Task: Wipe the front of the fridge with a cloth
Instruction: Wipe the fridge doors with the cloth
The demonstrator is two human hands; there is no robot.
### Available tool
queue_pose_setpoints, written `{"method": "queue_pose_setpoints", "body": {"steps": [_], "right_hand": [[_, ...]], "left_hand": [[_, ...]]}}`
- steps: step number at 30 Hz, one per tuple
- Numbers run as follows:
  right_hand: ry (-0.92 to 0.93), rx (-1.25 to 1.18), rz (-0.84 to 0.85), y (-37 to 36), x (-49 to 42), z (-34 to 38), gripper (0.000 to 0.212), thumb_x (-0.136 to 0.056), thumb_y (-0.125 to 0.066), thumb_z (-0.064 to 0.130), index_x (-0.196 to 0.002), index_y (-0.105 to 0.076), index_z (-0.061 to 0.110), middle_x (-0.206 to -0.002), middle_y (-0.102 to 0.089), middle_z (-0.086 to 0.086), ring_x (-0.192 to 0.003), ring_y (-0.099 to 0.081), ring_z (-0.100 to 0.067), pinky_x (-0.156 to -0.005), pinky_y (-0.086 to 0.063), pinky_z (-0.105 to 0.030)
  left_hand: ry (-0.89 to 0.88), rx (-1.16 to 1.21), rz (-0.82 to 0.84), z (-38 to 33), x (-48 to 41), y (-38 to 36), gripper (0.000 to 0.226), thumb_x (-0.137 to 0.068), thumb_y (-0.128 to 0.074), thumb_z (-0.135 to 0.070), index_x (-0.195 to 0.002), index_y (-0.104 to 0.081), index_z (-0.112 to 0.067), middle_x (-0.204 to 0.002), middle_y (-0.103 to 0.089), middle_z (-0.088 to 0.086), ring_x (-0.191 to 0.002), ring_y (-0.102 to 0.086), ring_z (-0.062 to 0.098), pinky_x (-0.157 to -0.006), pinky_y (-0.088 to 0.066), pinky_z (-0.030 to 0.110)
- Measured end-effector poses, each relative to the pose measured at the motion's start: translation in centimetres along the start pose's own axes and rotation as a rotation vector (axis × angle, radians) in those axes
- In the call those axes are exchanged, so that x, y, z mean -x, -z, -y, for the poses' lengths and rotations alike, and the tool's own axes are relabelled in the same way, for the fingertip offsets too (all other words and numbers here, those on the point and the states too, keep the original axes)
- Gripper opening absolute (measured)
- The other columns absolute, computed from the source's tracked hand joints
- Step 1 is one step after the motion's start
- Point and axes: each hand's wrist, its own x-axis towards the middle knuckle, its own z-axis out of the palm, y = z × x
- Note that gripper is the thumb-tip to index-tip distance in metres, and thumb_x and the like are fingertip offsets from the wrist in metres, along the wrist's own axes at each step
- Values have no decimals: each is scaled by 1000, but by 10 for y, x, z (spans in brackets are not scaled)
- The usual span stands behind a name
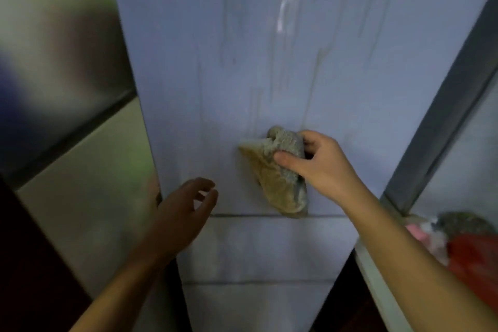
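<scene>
A pale fridge door (269,75) filled the view, faint vertical streaks running down it and a horizontal seam (242,215) crossing low. Tiled wall (67,89) stood to the left; at the right, a ledge (377,283) carried blurred red and pink items (469,253). The right hand (320,167) gripped a bunched tan-and-grey cloth (277,175), pressing it to the door just above the seam. The left hand (183,213) hung loosely open and empty near the door's left edge.
</scene>
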Motion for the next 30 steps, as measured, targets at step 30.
{"method": "queue_pose_setpoints", "body": {"steps": [30], "right_hand": [[1215, 493, -697, 52, -173, 236, 33, -81, -83, 20, -107, -63, 15, -117, -54, 2, -108, -54, -18, -83, -46, -23]], "left_hand": [[-430, -370, -615, -150, -160, 184, 51, -89, -32, -53, -115, -64, -23, -115, -63, -9, -104, -60, 16, -83, -49, 33]]}}
